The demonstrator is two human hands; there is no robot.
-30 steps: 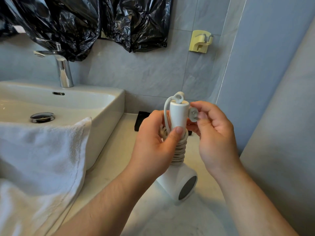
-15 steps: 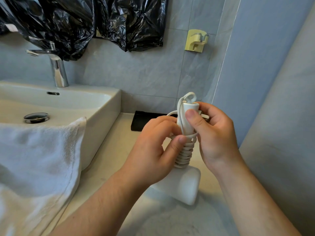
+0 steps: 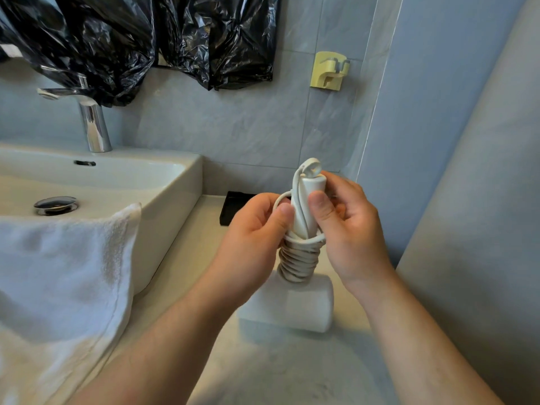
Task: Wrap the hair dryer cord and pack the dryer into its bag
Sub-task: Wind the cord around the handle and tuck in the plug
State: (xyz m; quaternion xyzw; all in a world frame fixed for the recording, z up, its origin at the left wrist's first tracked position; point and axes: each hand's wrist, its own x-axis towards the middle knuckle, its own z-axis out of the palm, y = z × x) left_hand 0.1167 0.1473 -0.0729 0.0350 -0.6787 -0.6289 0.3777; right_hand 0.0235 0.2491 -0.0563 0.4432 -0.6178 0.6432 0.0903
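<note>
Both hands, left (image 3: pixel 257 229) and right (image 3: pixel 347 226), grip the hair dryer (image 3: pixel 304 211) handle; I'd tuck the cord (image 3: pixel 298 258) end under a tight coil.

Tight corner, open counter in front

The sink (image 3: pixel 175 206) with its draped towel (image 3: pixel 64 273) hems the left, the wall (image 3: pixel 467 200) the right; a black tray (image 3: pixel 233 204) sits behind; the near countertop (image 3: pixel 292 369) lies bare.
</note>
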